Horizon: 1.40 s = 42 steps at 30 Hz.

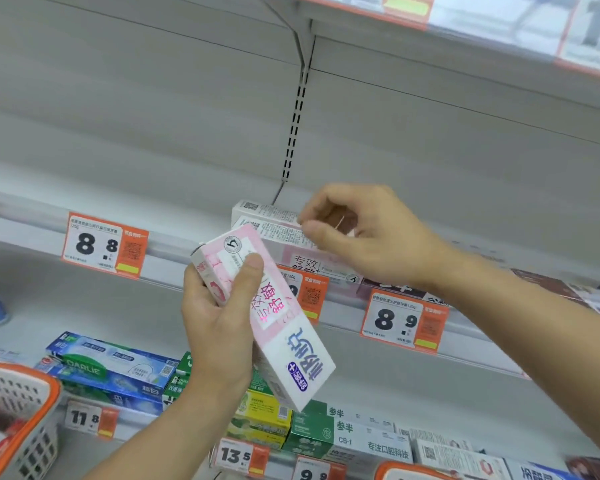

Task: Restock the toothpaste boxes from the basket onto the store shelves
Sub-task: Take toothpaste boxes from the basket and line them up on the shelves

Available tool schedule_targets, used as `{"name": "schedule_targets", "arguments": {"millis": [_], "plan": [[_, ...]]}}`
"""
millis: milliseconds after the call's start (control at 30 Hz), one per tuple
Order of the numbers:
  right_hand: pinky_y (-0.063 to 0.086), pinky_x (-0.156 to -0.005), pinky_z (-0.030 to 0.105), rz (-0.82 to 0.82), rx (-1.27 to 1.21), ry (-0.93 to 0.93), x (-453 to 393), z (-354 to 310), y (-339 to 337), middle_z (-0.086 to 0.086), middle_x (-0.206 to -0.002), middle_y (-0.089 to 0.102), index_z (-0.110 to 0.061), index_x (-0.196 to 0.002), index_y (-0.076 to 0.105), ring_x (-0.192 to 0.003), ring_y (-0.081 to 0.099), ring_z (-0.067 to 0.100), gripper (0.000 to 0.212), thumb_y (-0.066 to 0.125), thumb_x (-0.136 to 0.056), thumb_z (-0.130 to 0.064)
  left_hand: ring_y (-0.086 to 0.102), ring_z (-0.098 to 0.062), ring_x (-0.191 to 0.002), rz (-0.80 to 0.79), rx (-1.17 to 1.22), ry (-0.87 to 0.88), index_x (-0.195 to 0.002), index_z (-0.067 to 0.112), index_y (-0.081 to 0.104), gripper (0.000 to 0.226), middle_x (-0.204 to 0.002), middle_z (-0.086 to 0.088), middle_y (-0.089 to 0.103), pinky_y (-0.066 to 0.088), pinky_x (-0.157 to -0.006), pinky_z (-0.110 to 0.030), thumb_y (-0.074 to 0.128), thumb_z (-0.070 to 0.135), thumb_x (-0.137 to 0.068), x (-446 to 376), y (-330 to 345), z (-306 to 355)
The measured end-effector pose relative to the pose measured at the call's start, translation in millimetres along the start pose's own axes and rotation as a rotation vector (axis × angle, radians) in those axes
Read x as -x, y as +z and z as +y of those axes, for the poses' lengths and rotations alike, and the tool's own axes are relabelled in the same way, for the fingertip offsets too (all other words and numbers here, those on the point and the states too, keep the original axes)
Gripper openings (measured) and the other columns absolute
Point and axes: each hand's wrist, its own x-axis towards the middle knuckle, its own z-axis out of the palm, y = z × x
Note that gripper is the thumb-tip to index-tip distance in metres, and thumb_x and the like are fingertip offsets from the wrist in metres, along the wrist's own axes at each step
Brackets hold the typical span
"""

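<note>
Your left hand (pixel 219 317) grips a pink-and-white toothpaste box (pixel 274 327), thumb across its face, tilted in the air just in front of the middle shelf (pixel 174 251). Your right hand (pixel 364 233) rests at the near end of the stacked pink boxes (pixel 278 230) lying on that shelf, fingers curled; whether they pinch the top box cannot be told. Below the shelf, to the left, the basket (pixel 32 420) shows its orange rim; blue and green toothpaste boxes (pixel 115 368) lie on the level beneath.
</note>
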Motion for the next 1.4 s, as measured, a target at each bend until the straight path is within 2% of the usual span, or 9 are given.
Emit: {"name": "schedule_targets", "arguments": {"millis": [167,467,600,733,933,1067,1200,1300,1400], "plan": [[0.058,-0.082,0.036,-0.418,-0.256,0.235,36,-15,19,-0.002,-0.105,0.071,-0.03,-0.133,0.048,-0.089,0.072,0.017,0.051,0.074,-0.088,-0.032,0.068,-0.024,-0.071,0.007,0.112,0.012,-0.108,0.009,0.06,0.038,-0.079,-0.006,0.068,0.054,-0.061,-0.036,0.069,0.034,-0.081,-3,9,15],[0.06,-0.083,0.052,-0.016,-0.635,0.377,9,-12,-18,0.024,-0.116,0.066,-0.015,-0.128,0.055,-0.096,0.072,0.033,0.05,0.077,-0.083,-0.01,0.075,-0.016,-0.092,-0.319,-0.381,0.038,-0.135,0.02,0.049,0.08,-0.114,-0.003,0.073,0.061,-0.079,-0.034,0.079,0.044,-0.065,-44,40,71],[0.058,-0.088,0.053,-0.003,-0.752,0.421,-9,-9,-28,0.013,-0.112,0.073,-0.007,-0.128,0.051,-0.1,0.072,0.032,0.055,0.078,-0.081,-0.008,0.074,-0.019,-0.094,-0.612,-0.7,0.072,-0.122,0.035,0.061,0.055,-0.11,0.005,0.074,0.059,-0.089,-0.047,0.085,0.039,-0.073,-52,33,75],[0.059,-0.085,0.053,0.135,-0.697,0.29,-27,5,-50,0.012,-0.114,0.069,-0.024,-0.142,0.04,-0.104,0.071,0.031,0.102,0.094,-0.056,-0.009,0.067,0.005,-0.083,-0.717,-0.977,0.352,-0.106,0.061,0.057,0.047,-0.092,0.034,0.07,0.052,-0.068,-0.009,0.081,0.029,-0.082,-65,27,95],[0.059,-0.085,0.043,0.293,-0.555,0.127,-44,28,-52,0.012,-0.111,0.072,-0.013,-0.115,0.062,-0.1,0.072,0.029,0.061,0.086,-0.06,-0.018,0.057,-0.007,-0.113,-0.234,-0.94,0.572,-0.14,0.029,0.05,0.066,-0.128,0.006,0.056,0.045,-0.095,-0.023,0.078,0.038,-0.081,-94,26,76],[0.06,-0.082,0.037,0.458,-0.428,0.311,-59,55,-27,0.006,-0.107,0.072,-0.02,-0.108,0.061,-0.099,0.071,0.025,0.059,0.093,-0.06,-0.029,0.042,-0.021,-0.138,-0.249,-1.069,0.202,-0.157,0.017,0.016,0.095,-0.154,-0.003,0.039,0.037,-0.106,-0.034,0.063,0.058,-0.085,-96,21,44],[0.059,-0.071,0.024,0.255,-0.381,0.454,-65,73,-16,0.002,-0.104,0.071,-0.013,-0.113,0.059,-0.097,0.071,0.019,0.056,0.09,-0.067,-0.013,0.055,-0.02,-0.127,-0.365,-1.132,0.127,-0.157,0.014,0.014,0.091,-0.133,0.009,0.06,0.046,-0.091,-0.027,0.063,0.051,-0.09,-101,12,34],[0.06,-0.086,0.036,0.076,-0.424,0.544,-67,82,-16,0.007,-0.111,0.071,-0.013,-0.111,0.058,-0.1,0.071,0.024,0.05,0.087,-0.07,-0.006,0.056,-0.02,-0.125,-0.356,-1.189,0.173,-0.155,0.012,0.024,0.084,-0.129,0.004,0.063,0.045,-0.09,-0.028,0.063,0.05,-0.09,-104,10,34],[0.058,-0.083,0.029,-0.107,-0.272,0.541,-69,80,-24,0.004,-0.118,0.064,-0.02,-0.117,0.058,-0.101,0.067,0.018,0.047,0.08,-0.079,-0.004,0.059,-0.013,-0.104,-0.358,-1.22,0.203,-0.142,0.018,0.047,0.058,-0.09,0.024,0.056,0.043,-0.077,-0.025,0.059,0.048,-0.093,-102,9,33]]}}
